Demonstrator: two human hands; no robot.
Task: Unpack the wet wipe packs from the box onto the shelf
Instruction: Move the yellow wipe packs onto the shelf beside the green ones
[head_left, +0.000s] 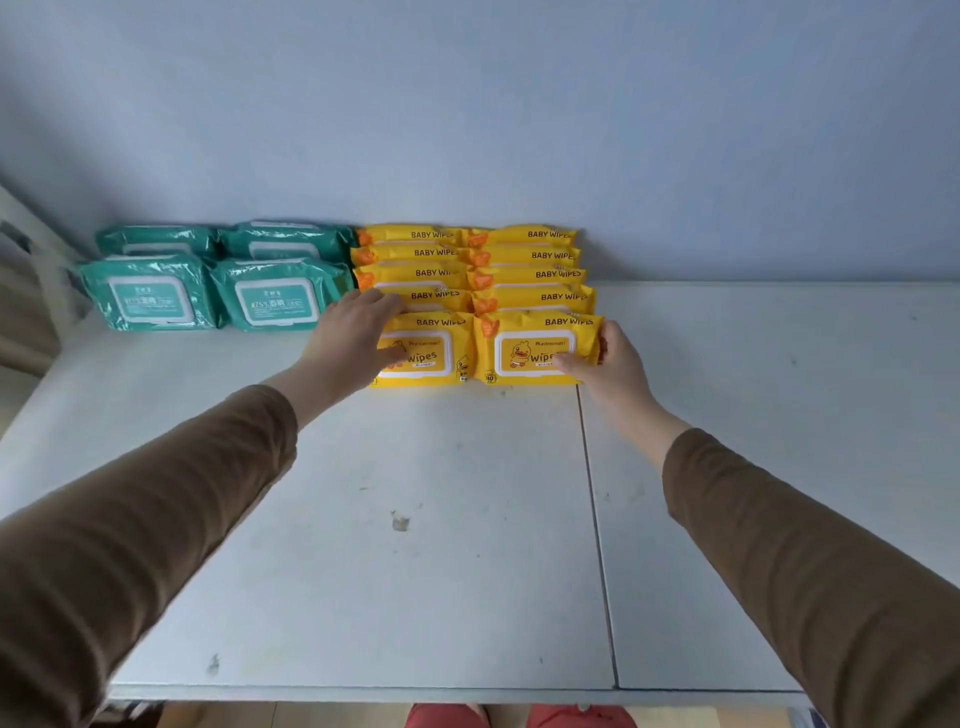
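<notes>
Head view: four glossy teal wipe packs (208, 278) with white flip lids sit far left on the scuffed white shelf (441, 519). Yellow baby wipe packs (475, 275) stand in two overlapping rows against the wall. Left hand (358, 338) lies flat, fingers straight, on the front left pack (431, 353), hiding its edge. Right hand (605, 364) pinches the front right pack (530, 351) at its right edge.

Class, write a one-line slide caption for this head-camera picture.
Both hands, left hand and right hand, settle the front yellow wipe packs beside green wipe packs on a white shelf.
</notes>
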